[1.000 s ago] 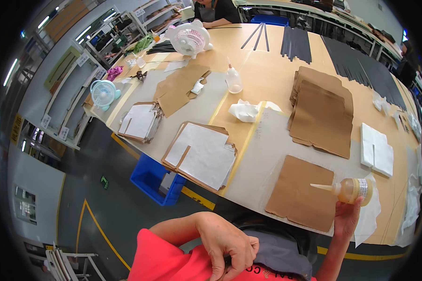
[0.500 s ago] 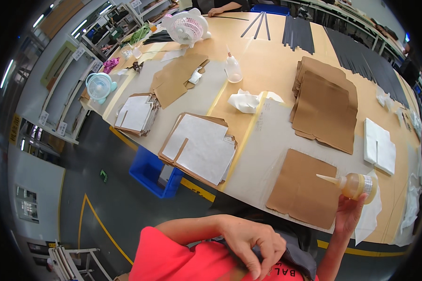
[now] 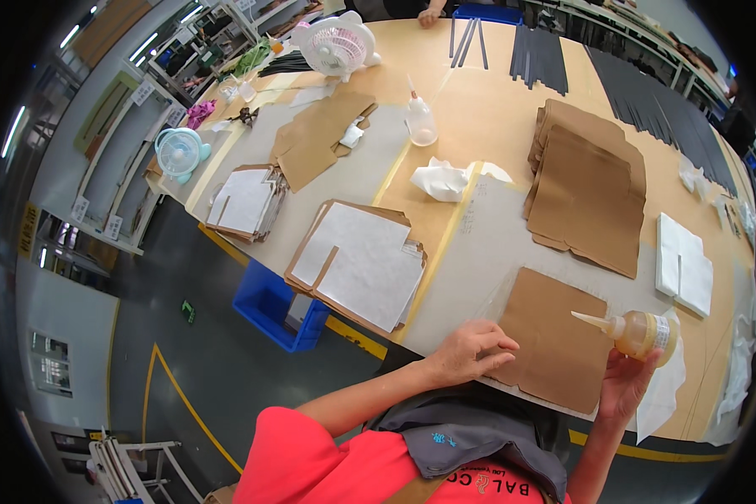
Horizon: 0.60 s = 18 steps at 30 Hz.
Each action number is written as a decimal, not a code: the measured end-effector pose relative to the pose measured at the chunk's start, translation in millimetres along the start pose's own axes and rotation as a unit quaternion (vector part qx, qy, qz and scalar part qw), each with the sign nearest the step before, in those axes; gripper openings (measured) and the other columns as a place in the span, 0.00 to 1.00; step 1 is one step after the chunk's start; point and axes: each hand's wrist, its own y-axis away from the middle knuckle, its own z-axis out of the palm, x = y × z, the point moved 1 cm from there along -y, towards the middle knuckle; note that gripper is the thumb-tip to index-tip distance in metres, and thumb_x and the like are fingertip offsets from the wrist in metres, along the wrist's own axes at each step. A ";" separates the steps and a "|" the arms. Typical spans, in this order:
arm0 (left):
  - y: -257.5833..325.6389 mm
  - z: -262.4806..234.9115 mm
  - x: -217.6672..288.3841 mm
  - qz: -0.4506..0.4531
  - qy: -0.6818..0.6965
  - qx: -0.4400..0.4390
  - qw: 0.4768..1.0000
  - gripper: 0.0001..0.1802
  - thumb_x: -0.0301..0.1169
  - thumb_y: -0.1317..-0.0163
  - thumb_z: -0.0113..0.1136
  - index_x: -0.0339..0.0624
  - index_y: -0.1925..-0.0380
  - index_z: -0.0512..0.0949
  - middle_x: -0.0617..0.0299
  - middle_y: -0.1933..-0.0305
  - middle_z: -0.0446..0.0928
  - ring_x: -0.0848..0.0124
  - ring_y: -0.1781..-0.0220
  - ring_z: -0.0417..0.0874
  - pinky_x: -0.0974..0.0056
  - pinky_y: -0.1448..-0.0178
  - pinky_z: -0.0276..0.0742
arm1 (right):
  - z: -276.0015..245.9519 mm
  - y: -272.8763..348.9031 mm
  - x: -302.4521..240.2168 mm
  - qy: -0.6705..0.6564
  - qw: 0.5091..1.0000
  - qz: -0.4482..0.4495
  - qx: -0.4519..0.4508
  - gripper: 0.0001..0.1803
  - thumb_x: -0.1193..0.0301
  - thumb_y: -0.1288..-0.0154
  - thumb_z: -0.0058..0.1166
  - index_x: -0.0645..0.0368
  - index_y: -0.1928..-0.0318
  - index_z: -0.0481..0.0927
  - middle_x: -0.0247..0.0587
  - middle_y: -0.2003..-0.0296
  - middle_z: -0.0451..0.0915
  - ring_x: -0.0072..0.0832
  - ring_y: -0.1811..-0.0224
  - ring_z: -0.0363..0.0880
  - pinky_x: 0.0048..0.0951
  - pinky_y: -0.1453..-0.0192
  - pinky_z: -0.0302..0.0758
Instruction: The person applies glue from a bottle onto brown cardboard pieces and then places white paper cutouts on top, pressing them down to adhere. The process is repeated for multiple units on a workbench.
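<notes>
1. Reaching over the edge of the worktable, the left hand is being brought forward from the front of the red shirt, where it was being held half a second ago.

2. Its fingertips are now being placed over the lower left edge of a brown sheet; whether the surface is being touched cannot be told. The hand is being kept loosely curled, thumb and fingers a little apart, with nothing seen in it.

3. Both hands are thereby being gathered about one sheet; by judgement, a two-handed working position is being taken up.

4. By the right hand, a squeeze bottle is being gripped near the sheet's right edge, much as before. It is being held nearly level, its long pale nozzle being pointed left across the sheet.

5. Amber liquid is being shown through the bottle's clear wall, partly hidden by a label. No wet trace is being revealed on the sheet.

6. Flat at the table's near edge, the sheet is being displayed as matt, plain and roughly rectangular, its front edge being broken by a small notch.
</notes>
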 end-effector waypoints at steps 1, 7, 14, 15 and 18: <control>1.2 1.8 -7.7 0.034 -0.054 0.024 0.998 0.10 0.31 0.38 0.69 0.44 0.56 0.85 0.62 0.58 0.81 0.64 0.53 0.81 0.61 0.45 0.74 | -0.2 0.1 -0.2 -0.007 1.000 -0.004 -0.004 0.27 0.54 0.28 0.58 0.54 0.36 0.73 0.39 0.42 0.81 0.28 0.47 0.83 0.27 0.49 0.85; 3.8 8.6 -20.1 0.080 -0.092 0.073 0.990 0.10 0.30 0.41 0.71 0.46 0.59 0.85 0.63 0.59 0.80 0.63 0.52 0.80 0.57 0.43 0.73 | -8.9 1.5 -4.4 0.005 1.000 -0.016 0.013 0.27 0.54 0.28 0.59 0.54 0.36 0.73 0.39 0.42 0.81 0.29 0.47 0.84 0.27 0.49 0.85; 5.4 8.2 -20.5 0.082 -0.081 0.100 0.988 0.10 0.29 0.42 0.71 0.45 0.60 0.85 0.61 0.59 0.80 0.62 0.51 0.80 0.58 0.43 0.74 | -17.0 2.5 -5.6 -0.003 1.000 0.004 -0.006 0.28 0.55 0.29 0.60 0.52 0.35 0.71 0.36 0.43 0.80 0.28 0.45 0.82 0.29 0.46 0.84; 5.5 8.5 -20.9 0.082 -0.082 0.102 0.988 0.10 0.29 0.42 0.71 0.45 0.60 0.85 0.61 0.59 0.80 0.61 0.51 0.80 0.58 0.43 0.74 | -17.2 3.0 -4.9 -0.005 1.000 0.005 -0.004 0.28 0.55 0.29 0.61 0.52 0.35 0.71 0.36 0.43 0.80 0.28 0.46 0.82 0.29 0.47 0.84; 5.3 8.3 -19.8 0.079 -0.080 0.108 0.988 0.09 0.29 0.42 0.71 0.45 0.61 0.86 0.61 0.59 0.80 0.61 0.51 0.80 0.58 0.43 0.75 | -14.8 4.8 -1.9 -0.006 1.000 -0.008 0.010 0.28 0.55 0.29 0.59 0.54 0.35 0.72 0.39 0.43 0.81 0.29 0.48 0.84 0.28 0.49 0.85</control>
